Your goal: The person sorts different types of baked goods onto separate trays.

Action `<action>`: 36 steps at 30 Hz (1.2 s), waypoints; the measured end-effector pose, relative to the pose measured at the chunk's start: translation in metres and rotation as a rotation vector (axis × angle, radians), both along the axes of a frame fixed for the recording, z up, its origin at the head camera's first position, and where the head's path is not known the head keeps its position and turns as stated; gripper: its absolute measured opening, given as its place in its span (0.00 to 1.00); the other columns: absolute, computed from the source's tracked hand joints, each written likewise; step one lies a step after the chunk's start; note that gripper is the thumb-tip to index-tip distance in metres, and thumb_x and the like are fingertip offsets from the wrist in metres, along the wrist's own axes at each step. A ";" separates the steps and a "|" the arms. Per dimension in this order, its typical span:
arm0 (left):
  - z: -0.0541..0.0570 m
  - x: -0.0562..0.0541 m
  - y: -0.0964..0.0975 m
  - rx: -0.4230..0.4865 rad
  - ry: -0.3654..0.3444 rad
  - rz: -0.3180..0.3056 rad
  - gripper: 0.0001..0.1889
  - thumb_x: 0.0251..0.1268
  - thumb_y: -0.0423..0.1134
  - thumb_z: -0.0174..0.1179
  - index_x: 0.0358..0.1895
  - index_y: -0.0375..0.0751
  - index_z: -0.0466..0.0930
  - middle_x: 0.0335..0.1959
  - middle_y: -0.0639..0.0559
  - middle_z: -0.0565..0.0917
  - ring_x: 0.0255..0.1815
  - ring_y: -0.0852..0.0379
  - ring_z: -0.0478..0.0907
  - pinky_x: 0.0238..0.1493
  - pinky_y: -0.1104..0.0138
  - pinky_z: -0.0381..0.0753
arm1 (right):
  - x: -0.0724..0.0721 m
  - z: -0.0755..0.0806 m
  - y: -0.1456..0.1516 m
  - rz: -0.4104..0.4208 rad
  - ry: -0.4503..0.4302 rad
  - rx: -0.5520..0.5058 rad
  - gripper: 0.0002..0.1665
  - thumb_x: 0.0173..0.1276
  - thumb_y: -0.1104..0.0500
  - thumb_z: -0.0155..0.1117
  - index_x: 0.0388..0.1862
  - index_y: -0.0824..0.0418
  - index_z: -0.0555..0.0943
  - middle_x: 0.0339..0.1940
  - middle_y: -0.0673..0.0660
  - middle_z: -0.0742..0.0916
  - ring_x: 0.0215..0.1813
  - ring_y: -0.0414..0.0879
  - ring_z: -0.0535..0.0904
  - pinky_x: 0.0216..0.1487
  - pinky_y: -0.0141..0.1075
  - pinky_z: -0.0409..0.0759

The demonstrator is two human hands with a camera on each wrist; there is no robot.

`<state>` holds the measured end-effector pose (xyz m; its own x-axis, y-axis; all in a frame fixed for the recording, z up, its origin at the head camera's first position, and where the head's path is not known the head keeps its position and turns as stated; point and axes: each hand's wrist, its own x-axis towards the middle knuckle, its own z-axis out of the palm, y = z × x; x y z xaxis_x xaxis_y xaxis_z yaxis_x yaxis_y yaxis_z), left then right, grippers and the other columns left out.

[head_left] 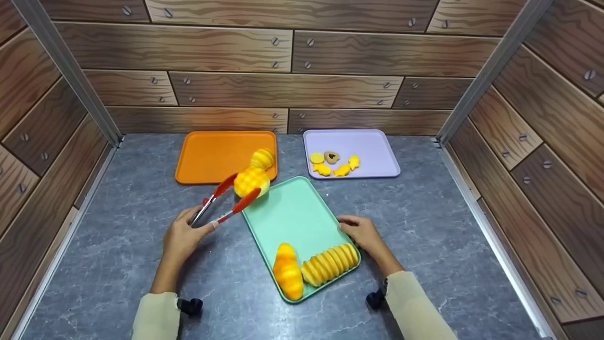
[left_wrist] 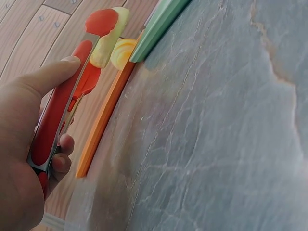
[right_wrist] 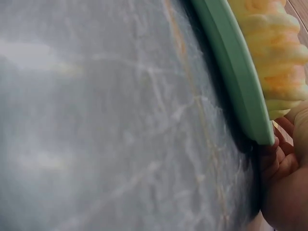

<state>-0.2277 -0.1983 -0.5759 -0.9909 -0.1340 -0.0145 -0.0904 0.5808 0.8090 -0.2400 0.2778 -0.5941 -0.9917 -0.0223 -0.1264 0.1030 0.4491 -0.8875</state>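
My left hand [head_left: 184,236] holds red-tipped metal tongs [head_left: 246,200] by their arms. Between the tong tips is a round yellow bun with a checkered top [head_left: 250,182], raised over the upper left corner of the mint green tray [head_left: 288,217]. The left wrist view shows the thumb along one red grip [left_wrist: 53,115] and fingers curled on the other side. At the green tray's right edge, my right hand [head_left: 362,232] grips the rim, fingers partly hidden by it. A croissant-shaped bread [head_left: 288,271] and a ridged loaf [head_left: 330,263] lie at this tray's near end.
An orange tray [head_left: 212,156] at the back left carries a swirled round bread [head_left: 262,158]. On the lilac tray [head_left: 373,151], back right, lie several small yellow pieces and a brown ring-shaped cookie [head_left: 331,157]. Wood-patterned walls [head_left: 226,89] enclose the grey marbled table [head_left: 424,212].
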 end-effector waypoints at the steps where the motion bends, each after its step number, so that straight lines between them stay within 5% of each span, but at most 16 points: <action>1: 0.000 0.000 0.000 -0.004 0.006 0.004 0.44 0.52 0.63 0.73 0.71 0.46 0.74 0.71 0.45 0.73 0.69 0.41 0.71 0.69 0.44 0.66 | 0.000 0.000 0.000 0.003 -0.004 -0.001 0.18 0.68 0.54 0.69 0.56 0.56 0.87 0.49 0.57 0.90 0.37 0.41 0.82 0.39 0.33 0.78; 6: 0.000 0.000 -0.001 -0.013 0.004 0.015 0.43 0.52 0.63 0.73 0.70 0.46 0.74 0.71 0.46 0.74 0.69 0.42 0.71 0.69 0.45 0.66 | -0.002 -0.001 0.000 0.015 0.000 -0.001 0.19 0.68 0.54 0.69 0.57 0.56 0.86 0.49 0.57 0.90 0.36 0.42 0.82 0.38 0.34 0.78; 12: 0.002 -0.002 -0.002 -0.009 -0.027 0.038 0.44 0.53 0.63 0.71 0.72 0.47 0.72 0.72 0.46 0.72 0.71 0.42 0.69 0.70 0.44 0.64 | -0.002 -0.004 0.000 0.029 0.014 -0.019 0.18 0.69 0.54 0.68 0.57 0.55 0.87 0.53 0.57 0.89 0.53 0.47 0.85 0.51 0.39 0.81; 18: 0.003 -0.008 -0.001 0.009 0.025 0.072 0.41 0.53 0.62 0.72 0.70 0.48 0.74 0.70 0.47 0.75 0.67 0.43 0.73 0.67 0.45 0.67 | -0.001 -0.006 -0.002 0.005 0.042 -0.003 0.17 0.68 0.55 0.69 0.55 0.55 0.88 0.53 0.56 0.89 0.58 0.50 0.83 0.58 0.45 0.80; 36: 0.003 -0.046 0.006 -0.081 0.087 0.221 0.40 0.56 0.62 0.70 0.71 0.48 0.74 0.70 0.45 0.74 0.63 0.38 0.76 0.59 0.43 0.71 | -0.001 -0.008 0.000 0.014 0.055 -0.037 0.17 0.69 0.56 0.68 0.56 0.56 0.87 0.55 0.58 0.89 0.59 0.50 0.83 0.57 0.41 0.79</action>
